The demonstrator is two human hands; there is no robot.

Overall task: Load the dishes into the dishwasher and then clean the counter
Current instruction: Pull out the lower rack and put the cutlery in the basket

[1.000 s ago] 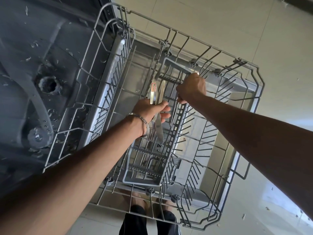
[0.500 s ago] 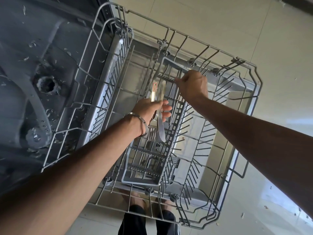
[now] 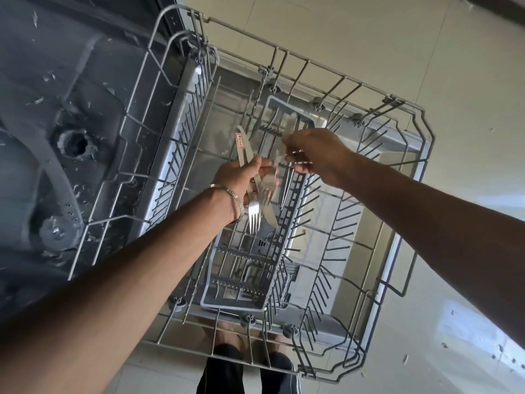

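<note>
My left hand (image 3: 241, 177) grips a bundle of steel cutlery (image 3: 257, 207) over the pulled-out dishwasher rack (image 3: 413, 172). A fork and a knife blade point down from the fist, and a handle with a small sticker sticks up. My right hand (image 3: 318, 156) is right beside it, fingers pinching one motion-blurred piece of cutlery (image 3: 277, 159) at the bundle's edge. Directly below both hands lies the grey plastic cutlery basket (image 3: 216, 282) in the rack, with thin pieces lying at its far end.
The open dishwasher tub with its spray arm (image 3: 54, 177) and wet specks lies to the left. The rack's wire tines (image 3: 321, 211) stand to the right of the basket. My legs (image 3: 244, 371) stand on the pale tiled floor (image 3: 468, 66) at the rack's near edge.
My right hand left the far end of the basket and came back to the bundle, where it now pinches a piece. My left hand lifted slightly with the cutlery.
</note>
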